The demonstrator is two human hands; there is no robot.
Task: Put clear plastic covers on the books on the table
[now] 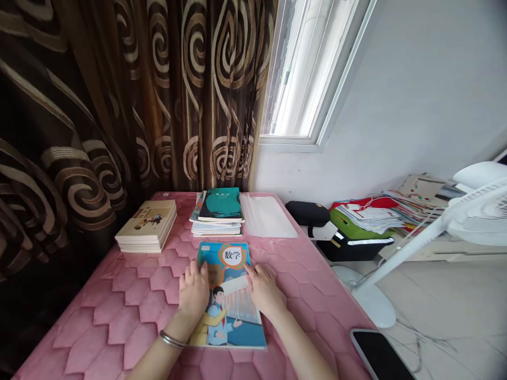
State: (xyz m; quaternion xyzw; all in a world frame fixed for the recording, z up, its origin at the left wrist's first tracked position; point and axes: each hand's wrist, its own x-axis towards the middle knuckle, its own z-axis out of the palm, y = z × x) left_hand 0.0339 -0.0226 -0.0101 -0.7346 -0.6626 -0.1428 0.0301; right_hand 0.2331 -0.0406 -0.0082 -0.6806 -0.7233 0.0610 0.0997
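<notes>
A colourful textbook [232, 258] with a cartoon child on its cover lies flat on the pink quilted table cover [130, 295]. My left hand [193, 290] rests on the book's left edge, fingers curled over it, a bangle on the wrist. On the book's right side my right hand [263, 287] pinches a small white strip [234, 285] that lies across the cover.
Behind the book stands a stack of books with a teal one on top [220, 205]. A beige stack [147, 225] sits at back left, a clear plastic sleeve [266, 215] at back right. A dark phone [379, 354] lies at the table's right corner. A white fan [471, 216] and paper piles stand to the right.
</notes>
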